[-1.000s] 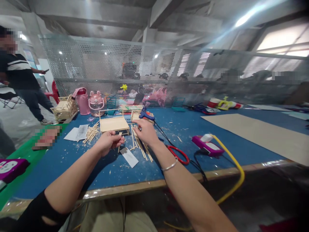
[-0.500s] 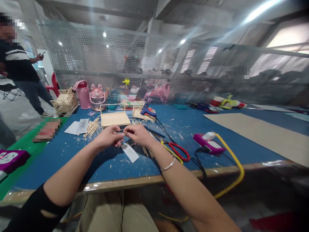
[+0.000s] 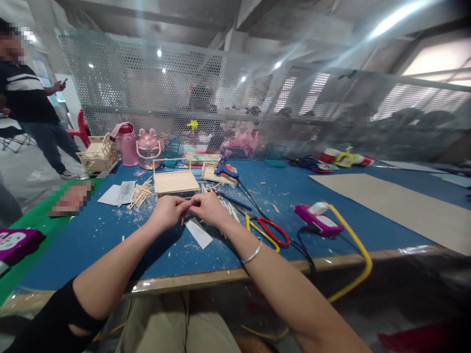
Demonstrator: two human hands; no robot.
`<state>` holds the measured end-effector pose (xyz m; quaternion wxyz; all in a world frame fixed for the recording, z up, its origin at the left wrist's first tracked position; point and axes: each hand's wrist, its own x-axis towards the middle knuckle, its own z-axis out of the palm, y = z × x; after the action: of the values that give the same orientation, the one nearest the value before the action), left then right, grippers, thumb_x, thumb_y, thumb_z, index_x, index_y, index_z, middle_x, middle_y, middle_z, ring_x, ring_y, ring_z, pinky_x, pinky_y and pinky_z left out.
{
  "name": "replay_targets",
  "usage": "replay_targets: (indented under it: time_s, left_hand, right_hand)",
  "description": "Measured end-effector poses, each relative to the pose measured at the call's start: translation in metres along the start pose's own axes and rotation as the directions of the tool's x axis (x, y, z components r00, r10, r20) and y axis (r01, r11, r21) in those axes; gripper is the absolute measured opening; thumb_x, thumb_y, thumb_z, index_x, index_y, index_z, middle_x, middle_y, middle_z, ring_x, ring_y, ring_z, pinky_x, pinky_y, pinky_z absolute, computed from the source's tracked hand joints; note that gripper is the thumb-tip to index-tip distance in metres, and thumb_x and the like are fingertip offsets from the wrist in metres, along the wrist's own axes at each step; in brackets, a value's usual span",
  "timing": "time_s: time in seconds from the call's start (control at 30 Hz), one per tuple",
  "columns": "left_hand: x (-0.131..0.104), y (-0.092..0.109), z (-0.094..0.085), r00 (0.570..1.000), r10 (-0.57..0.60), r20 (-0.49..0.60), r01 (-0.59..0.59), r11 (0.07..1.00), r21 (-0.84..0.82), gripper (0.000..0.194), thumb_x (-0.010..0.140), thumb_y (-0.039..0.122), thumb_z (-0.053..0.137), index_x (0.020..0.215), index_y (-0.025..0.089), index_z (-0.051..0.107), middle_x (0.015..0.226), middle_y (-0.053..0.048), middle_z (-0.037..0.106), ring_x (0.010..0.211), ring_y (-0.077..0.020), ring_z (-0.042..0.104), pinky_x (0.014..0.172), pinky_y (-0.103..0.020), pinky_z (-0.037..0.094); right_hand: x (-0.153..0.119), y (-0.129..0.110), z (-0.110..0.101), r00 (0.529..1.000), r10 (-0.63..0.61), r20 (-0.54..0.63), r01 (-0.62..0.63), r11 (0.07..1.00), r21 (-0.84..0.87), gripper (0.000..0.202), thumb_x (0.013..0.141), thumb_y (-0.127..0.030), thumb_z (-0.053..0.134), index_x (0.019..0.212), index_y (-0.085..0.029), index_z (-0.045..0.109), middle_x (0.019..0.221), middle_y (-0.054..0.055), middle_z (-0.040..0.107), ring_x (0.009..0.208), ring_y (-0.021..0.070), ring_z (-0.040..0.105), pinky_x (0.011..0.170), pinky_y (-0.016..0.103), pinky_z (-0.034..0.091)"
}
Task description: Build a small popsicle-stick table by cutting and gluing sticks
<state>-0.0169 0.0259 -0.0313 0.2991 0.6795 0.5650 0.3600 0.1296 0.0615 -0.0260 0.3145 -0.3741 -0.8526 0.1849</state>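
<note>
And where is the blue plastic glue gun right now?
In the head view, the blue plastic glue gun lies just left of centre, beyond the right hand, overlapping a small pale wooden frame, right of the larger wooden platform.

A blue tabletop with a pale front edge, dusted with wood crumbs. Just beyond the two hands stands a flat wooden frame. Left of them lie a heap of short sticks and pale papers; nearer the body, a white slip. To their right: red handles, a purple power strip, then brown card.
</note>
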Motion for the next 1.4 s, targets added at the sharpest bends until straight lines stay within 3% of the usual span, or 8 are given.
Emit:
replay_targets:
  time_s: [0.23,0.47,0.57,0.77,0.87,1.0,1.13,1.4]
  left_hand:
    - [-0.003,0.010,-0.001,0.998,0.039,-0.047,-0.038,0.999,0.035,0.029,0.078,0.035,0.039,0.070,0.015,0.059,0.055,-0.001,0.060,0.050,-0.0114,0.052,0.050,-0.021,0.038]
    - [0.000,0.010,-0.013,0.986,0.006,-0.169,0.061,0.921,0.384,0.031,0.083,0.028,0.027,0.074,0.016,0.054,0.071,-0.007,0.061,0.064,-0.0155,0.052,0.057,-0.025,0.035]
    - [-0.003,0.010,-0.016,0.995,0.010,-0.096,0.029,0.919,0.394,0.033,0.082,0.038,0.032,0.070,0.017,0.055,0.068,-0.005,0.061,0.062,-0.0158,0.053,0.053,-0.024,0.034]
    - [-0.007,0.006,-0.005,0.992,-0.013,0.122,-0.061,0.812,0.580,0.016,0.068,0.035,0.055,0.071,0.020,0.061,0.073,-0.004,0.065,0.069,-0.0181,0.058,0.056,-0.024,0.035]
    - [-0.007,0.005,-0.004,0.999,-0.020,0.042,-0.010,0.779,0.628,0.016,0.072,0.028,0.049,0.077,0.022,0.063,0.082,-0.006,0.067,0.077,-0.0202,0.060,0.060,-0.026,0.037]
    - [-0.009,0.011,-0.004,0.999,-0.027,0.045,-0.007,0.785,0.620,0.024,0.073,0.040,0.048,0.080,0.023,0.064,0.082,-0.006,0.067,0.076,-0.0207,0.060,0.062,-0.026,0.039]
    - [-0.014,0.014,0.001,0.993,-0.089,0.079,0.018,0.769,0.639,0.029,0.064,0.048,0.058,0.079,0.024,0.065,0.082,-0.006,0.067,0.080,-0.0226,0.060,0.061,-0.026,0.041]
    - [-0.009,0.009,-0.001,0.997,-0.055,0.050,0.010,0.763,0.646,0.022,0.073,0.034,0.053,0.088,0.026,0.067,0.090,-0.007,0.068,0.087,-0.0238,0.060,0.069,-0.029,0.042]
  right_hand:
    - [0.001,-0.001,-0.010,0.993,0.026,0.116,-0.046,0.983,0.178,0.015,0.065,-0.025,0.062,0.057,-0.012,0.057,0.049,-0.004,0.049,0.046,0.0055,0.039,0.044,0.018,0.029]
    - [0.001,0.003,-0.032,0.916,0.158,0.369,-0.262,0.932,0.250,0.010,0.065,-0.023,0.056,0.063,-0.015,0.051,0.049,-0.004,0.052,0.043,0.0071,0.046,0.043,0.018,0.035]
    - [-0.001,0.009,-0.040,0.834,0.199,0.515,-0.350,0.912,0.215,0.009,0.066,-0.022,0.055,0.064,-0.016,0.049,0.053,-0.003,0.056,0.044,0.0083,0.050,0.041,0.018,0.036]
    - [-0.004,0.020,-0.043,0.781,0.256,0.570,-0.342,0.939,0.047,0.009,0.065,-0.022,0.055,0.060,-0.016,0.052,0.054,-0.002,0.058,0.041,0.0074,0.047,0.039,0.018,0.035]
    - [-0.003,0.021,-0.045,0.804,0.263,0.533,-0.318,0.948,0.011,0.009,0.063,-0.021,0.058,0.058,-0.015,0.055,0.050,-0.003,0.056,0.041,0.0069,0.046,0.040,0.018,0.034]
    - [-0.002,0.015,-0.036,0.860,0.162,0.484,-0.296,0.931,0.215,0.010,0.063,-0.023,0.060,0.064,-0.015,0.055,0.051,-0.004,0.055,0.041,0.0055,0.045,0.041,0.017,0.034]
    - [-0.001,0.013,-0.021,0.829,0.108,0.549,-0.363,0.850,0.382,0.012,0.064,-0.023,0.060,0.066,-0.015,0.051,0.055,-0.003,0.058,0.044,0.0072,0.051,0.045,0.019,0.040]
    - [0.000,0.024,-0.033,0.857,0.214,0.468,-0.319,0.935,0.157,0.005,0.061,-0.017,0.061,0.060,-0.013,0.060,0.049,-0.003,0.057,0.045,0.0075,0.049,0.046,0.018,0.037]
